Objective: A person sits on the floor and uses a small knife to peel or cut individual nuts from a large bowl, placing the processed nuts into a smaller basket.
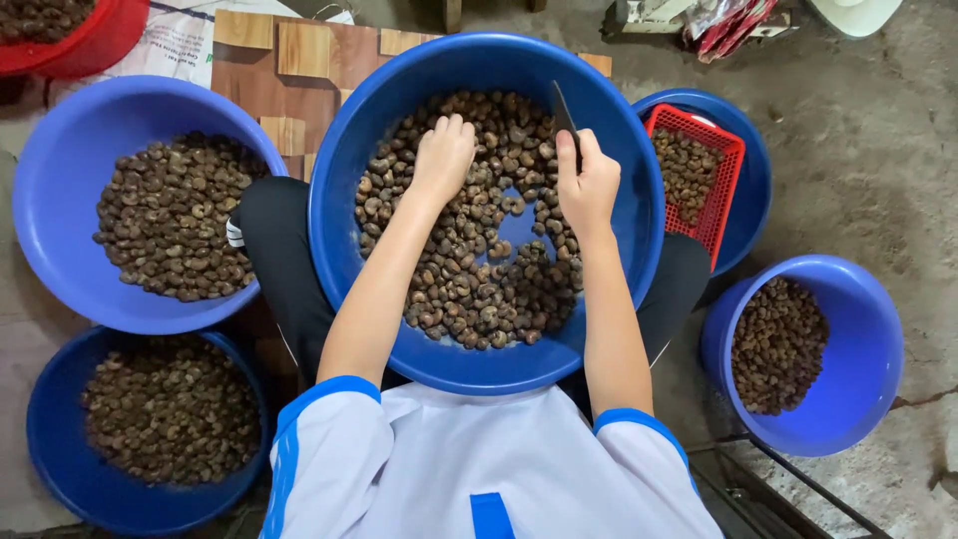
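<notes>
Over the large blue basin (486,210) on the lap, the left hand (442,157) curls its fingers among many brown cashew nuts (469,269), the right hand (587,185) clenches a dark knife (565,115), and much of the pile looks left to work through.

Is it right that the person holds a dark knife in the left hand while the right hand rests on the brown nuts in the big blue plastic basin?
Not quite: the hands are swapped. The head view shows the dark knife in the right hand, while the left hand rests on the brown nuts in the big blue plastic basin.
</notes>
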